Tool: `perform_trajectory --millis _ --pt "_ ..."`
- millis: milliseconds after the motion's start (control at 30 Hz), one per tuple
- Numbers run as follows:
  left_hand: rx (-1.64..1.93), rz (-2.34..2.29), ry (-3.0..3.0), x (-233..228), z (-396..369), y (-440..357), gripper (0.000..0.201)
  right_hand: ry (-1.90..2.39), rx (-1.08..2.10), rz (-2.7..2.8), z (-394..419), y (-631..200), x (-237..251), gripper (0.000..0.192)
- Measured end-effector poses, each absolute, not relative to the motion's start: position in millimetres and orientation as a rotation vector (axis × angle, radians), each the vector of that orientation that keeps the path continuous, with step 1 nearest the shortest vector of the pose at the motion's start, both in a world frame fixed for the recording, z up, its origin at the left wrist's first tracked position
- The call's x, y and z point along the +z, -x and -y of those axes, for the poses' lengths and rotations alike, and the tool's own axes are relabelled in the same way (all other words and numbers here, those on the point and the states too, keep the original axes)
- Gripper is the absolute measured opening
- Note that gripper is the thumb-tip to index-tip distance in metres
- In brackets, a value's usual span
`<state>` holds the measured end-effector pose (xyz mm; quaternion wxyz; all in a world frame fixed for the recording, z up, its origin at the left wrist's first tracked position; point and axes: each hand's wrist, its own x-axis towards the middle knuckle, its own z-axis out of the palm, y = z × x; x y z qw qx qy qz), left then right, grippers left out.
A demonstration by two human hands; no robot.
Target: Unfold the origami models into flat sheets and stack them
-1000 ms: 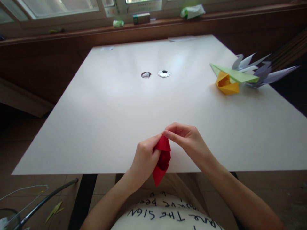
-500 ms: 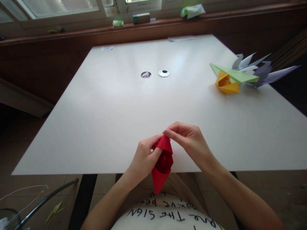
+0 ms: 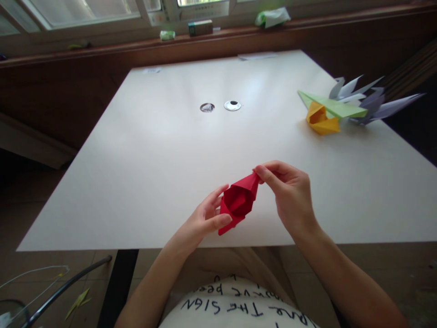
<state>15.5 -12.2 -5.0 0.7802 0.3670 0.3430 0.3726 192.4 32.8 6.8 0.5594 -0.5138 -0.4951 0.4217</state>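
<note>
Raised and opened since the earlier frame: folded red paper cone (image 3: 240,201), now held above the white matte table (image 3: 164,150).
Its hollow mouth is seen empty; its tip is pinched by the right hand (image 3: 290,191), its base clamped by the left hand (image 3: 205,218).

- A white table (image 3: 153,150) fills most of the view.
- Two round holes sit side by side near its middle: a bare hole (image 3: 207,107) and a metal-ringed grommet (image 3: 232,105).
- An orange folded paper shape (image 3: 321,120) lies near the right edge, touching a green folded paper piece (image 3: 332,106).
- Grey-lavender pointed paper shapes (image 3: 372,102) fan out just behind them.
- On the wooden window ledge (image 3: 102,45) stand a small box (image 3: 200,28), a crumpled green-white bag (image 3: 272,17), and a small pale green item (image 3: 167,34), perhaps a wrapper.
</note>
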Motion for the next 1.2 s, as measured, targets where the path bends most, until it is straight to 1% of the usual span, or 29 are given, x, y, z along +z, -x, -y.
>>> perform_trajectory --millis 200,367,700,933,1067,1200 --pt "0.734 -0.658 -0.842 -1.1 14.6 -15.7 0.049 1.151 0.732 1.208 -29.3 -193.2 7.6 0.008" --pt "0.775 -0.686 -0.831 0.7 14.7 -19.2 0.043 1.171 0.458 1.372 -19.6 -187.7 12.8 0.009" --pt "0.832 -0.702 -0.788 0.4 13.9 -20.9 0.038 1.031 0.34 1.515 -12.8 -185.0 7.6 0.014" --pt "0.851 -0.676 -0.772 1.2 12.7 -20.5 0.044 0.969 0.241 1.627 -12.1 -183.7 9.2 0.018" --pt "0.824 -0.682 -0.815 3.3 13.0 -18.2 0.054 1.063 0.319 1.576 -15.2 -185.8 10.8 0.012" --pt "0.888 -0.802 -0.834 2.1 16.2 -16.1 0.067 1.155 0.51 1.44 -18.5 -189.7 12.3 0.008"
